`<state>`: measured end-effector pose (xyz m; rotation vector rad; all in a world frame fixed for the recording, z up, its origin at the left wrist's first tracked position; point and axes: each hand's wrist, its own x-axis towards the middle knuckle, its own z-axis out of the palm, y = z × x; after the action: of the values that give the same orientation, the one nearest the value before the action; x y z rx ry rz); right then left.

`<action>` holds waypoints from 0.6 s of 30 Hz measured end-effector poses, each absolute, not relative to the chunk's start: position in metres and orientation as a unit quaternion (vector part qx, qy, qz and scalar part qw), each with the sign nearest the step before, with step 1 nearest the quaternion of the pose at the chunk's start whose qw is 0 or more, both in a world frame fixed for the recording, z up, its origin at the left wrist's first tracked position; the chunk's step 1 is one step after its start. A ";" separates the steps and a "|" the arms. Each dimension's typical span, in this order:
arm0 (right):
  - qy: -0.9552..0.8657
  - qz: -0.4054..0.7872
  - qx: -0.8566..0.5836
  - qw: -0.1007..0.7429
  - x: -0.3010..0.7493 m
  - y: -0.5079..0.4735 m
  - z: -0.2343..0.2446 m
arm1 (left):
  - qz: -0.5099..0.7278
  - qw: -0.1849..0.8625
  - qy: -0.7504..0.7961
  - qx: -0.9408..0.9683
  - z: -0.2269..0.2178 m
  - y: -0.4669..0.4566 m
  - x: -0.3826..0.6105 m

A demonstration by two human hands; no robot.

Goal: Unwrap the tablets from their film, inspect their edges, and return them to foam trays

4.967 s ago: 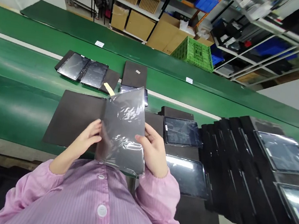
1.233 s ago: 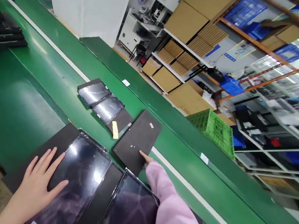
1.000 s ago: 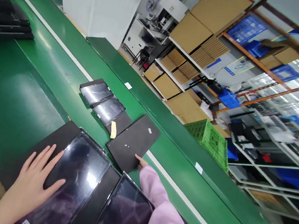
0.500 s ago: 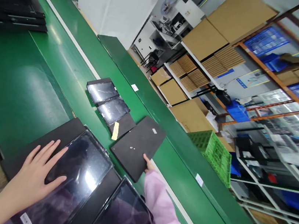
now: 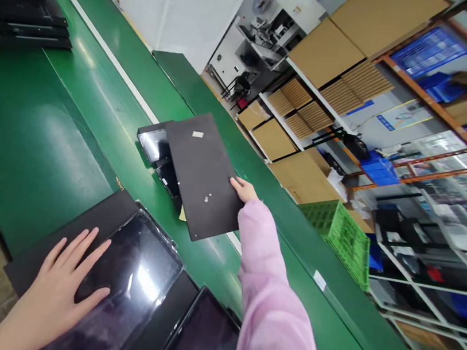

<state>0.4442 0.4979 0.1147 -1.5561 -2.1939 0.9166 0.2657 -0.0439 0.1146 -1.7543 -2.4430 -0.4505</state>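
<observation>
My right hand (image 5: pixel 243 190) grips the near edge of a dark foam sheet (image 5: pixel 205 177), thumb on top, holding it tilted above the green belt. The sheet bears a small white label and a few pale specks. It partly covers two small glossy screens (image 5: pixel 154 144) and a strip of yellow tape (image 5: pixel 183 214). My left hand (image 5: pixel 66 279) lies with fingers spread over a large glossy screen (image 5: pixel 136 277), which rests on a black foam sheet (image 5: pixel 78 228). To its right is a second large screen (image 5: pixel 205 333), partly behind my pink sleeve.
Dark stacked trays (image 5: pixel 22 12) stand at the far left of the green belt (image 5: pixel 89 114). A raised green ledge (image 5: pixel 294 236) runs along the right side. Beyond it are a green crate (image 5: pixel 338 236), cardboard boxes (image 5: pixel 328 55) and shelving.
My right hand has lifted the foam sheet off the belt and moved it forward, turning it over the two small screens. My left hand stays on the large screen.
</observation>
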 end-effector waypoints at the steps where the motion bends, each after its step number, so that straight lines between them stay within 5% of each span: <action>1: -0.772 0.327 -0.530 0.124 0.427 0.500 0.109 | -0.148 0.054 -0.800 -0.579 0.115 -0.044 0.266; 6: -0.794 0.341 -0.503 0.025 0.371 0.500 0.080 | -0.157 0.061 -0.792 -0.586 0.118 -0.043 0.265; 14: -0.775 0.226 -0.590 0.028 0.345 0.467 0.057 | -0.159 0.056 -0.790 -0.590 0.118 -0.043 0.264; 18: -0.763 0.268 -0.586 -0.053 0.375 0.412 0.044 | -0.160 0.047 -0.794 -0.585 0.118 -0.043 0.264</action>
<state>0.3753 0.4122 0.0441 -1.9070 -2.4803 0.8715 0.2636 -0.0429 0.1179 -1.7833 -2.4222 -0.4893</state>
